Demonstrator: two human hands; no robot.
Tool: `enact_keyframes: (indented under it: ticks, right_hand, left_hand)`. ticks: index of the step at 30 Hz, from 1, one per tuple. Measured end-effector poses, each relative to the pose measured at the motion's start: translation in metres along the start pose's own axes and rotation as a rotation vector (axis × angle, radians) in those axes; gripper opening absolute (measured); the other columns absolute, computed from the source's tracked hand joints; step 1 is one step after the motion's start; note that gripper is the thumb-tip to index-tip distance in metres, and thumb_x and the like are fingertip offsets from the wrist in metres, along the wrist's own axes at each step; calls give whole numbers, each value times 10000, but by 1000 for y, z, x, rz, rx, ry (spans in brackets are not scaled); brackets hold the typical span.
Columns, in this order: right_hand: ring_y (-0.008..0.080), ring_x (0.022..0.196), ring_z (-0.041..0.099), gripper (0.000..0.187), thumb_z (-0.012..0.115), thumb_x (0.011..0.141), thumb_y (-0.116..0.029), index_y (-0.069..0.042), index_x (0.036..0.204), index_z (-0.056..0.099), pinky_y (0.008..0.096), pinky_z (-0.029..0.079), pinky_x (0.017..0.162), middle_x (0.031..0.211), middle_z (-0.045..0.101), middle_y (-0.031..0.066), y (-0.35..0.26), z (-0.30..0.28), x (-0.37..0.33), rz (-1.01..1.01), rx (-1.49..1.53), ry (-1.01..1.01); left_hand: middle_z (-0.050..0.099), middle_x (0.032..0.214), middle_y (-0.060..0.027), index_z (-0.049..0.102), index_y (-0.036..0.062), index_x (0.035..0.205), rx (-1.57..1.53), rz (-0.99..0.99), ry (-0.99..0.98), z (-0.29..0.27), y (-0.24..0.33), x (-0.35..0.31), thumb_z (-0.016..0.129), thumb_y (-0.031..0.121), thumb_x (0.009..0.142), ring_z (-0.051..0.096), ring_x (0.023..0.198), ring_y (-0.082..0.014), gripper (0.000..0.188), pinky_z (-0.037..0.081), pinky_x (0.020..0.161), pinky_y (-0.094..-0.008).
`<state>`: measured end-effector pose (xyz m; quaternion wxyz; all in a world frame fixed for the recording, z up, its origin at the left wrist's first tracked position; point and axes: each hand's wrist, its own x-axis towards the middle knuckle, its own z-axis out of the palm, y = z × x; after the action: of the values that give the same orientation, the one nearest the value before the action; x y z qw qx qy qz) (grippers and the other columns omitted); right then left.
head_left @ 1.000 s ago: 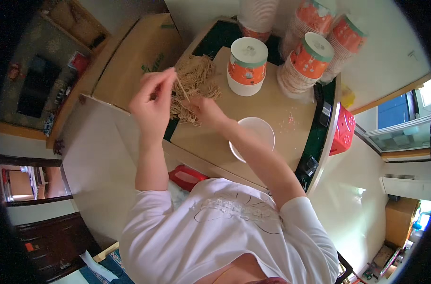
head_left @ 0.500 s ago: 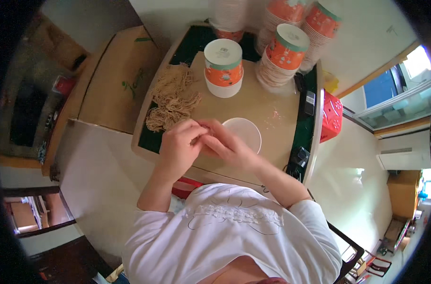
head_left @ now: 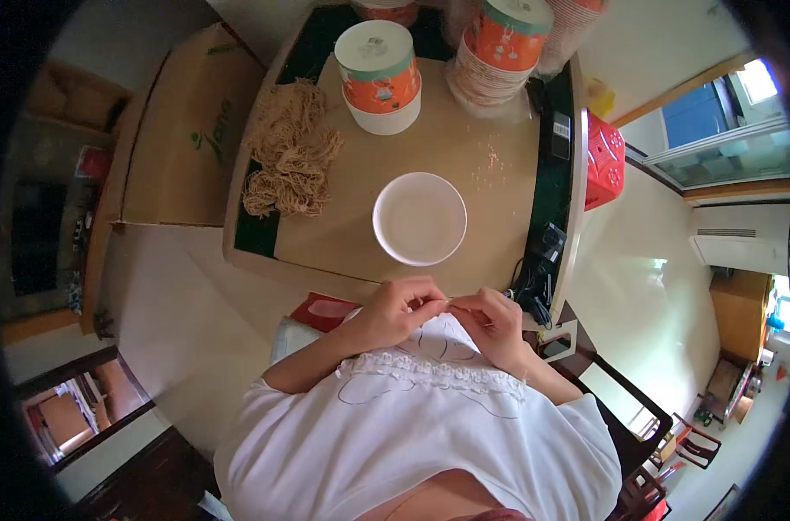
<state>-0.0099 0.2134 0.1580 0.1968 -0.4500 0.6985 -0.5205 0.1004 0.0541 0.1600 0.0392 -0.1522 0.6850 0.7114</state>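
My left hand [head_left: 402,310] and my right hand [head_left: 490,325] meet in front of my white shirt, by the near table edge. Thumbs and fingers of both are pinched together, fingertips almost touching; whatever they hold is too small to make out. Just beyond them on a cardboard sheet [head_left: 334,252] stands a round white paper tub [head_left: 420,219], its open mouth facing up. Farther back an orange and green paper tub [head_left: 380,82] sits upside down over a white one. A tangled heap of tan twine [head_left: 292,143] lies on the left.
Stacked paper tubs [head_left: 503,52] stand at the back right. Black adapters and cables [head_left: 543,269] line the table's right side, beside a red plastic stool [head_left: 603,161]. On the left is a large cardboard box [head_left: 182,139]. Small crumbs [head_left: 492,161] dot the cardboard sheet.
Both hands have drawn back from over the table toward my chest, and my right hand now sits farther right. The white tub is uncovered. The view has shifted, placing the table things higher.
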Motion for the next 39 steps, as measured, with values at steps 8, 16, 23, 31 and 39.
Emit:
enact_keyframes:
  ticks: [8, 16, 23, 31, 39]
  right_hand:
    - [69, 453, 428, 105, 682, 759, -5, -48, 848, 647, 224, 332, 420, 557, 517, 12, 13, -5, -5, 156, 48, 98]
    - [-8, 511, 314, 29, 641, 821, -31, -6, 832, 636, 187, 219, 442, 557, 417, -96, 74, 5, 15, 474, 229, 220]
    - [-2, 541, 333, 34, 634, 823, -25, 6, 837, 637, 170, 245, 465, 591, 432, -88, 101, 13, 21, 433, 296, 266]
    - [-3, 543, 363, 60, 638, 824, -46, 9, 843, 651, 160, 263, 474, 599, 457, -91, 122, 16, 19, 491, 227, 241]
    - [49, 564, 484, 103, 636, 841, -114, -11, 847, 630, 195, 362, 486, 666, 565, -22, 181, 21, 23, 620, 356, 318]
  left_hand:
    - [510, 635, -33, 527, -17, 732, 163, 116, 29, 15, -4, 24, 512, 142, 918, 476, 610, -76, 245, 403, 551, -256]
    - [513, 569, -98, 512, -5, 695, 172, 95, 192, 22, -59, 88, 516, 181, 910, 429, 513, -158, 284, 383, 506, -321]
    - [506, 700, -155, 445, 2, 823, 212, 205, 251, 29, -90, 101, 462, 135, 916, 506, 641, -250, 163, 417, 603, -371]
    - [467, 636, -33, 430, 53, 836, 41, 135, 183, 27, -108, 106, 444, 143, 933, 472, 545, -115, 133, 393, 488, -276]
    - [582, 775, -118, 509, 19, 834, 344, 190, 400, 10, -139, 131, 598, 62, 786, 586, 704, -268, 110, 476, 628, -360]
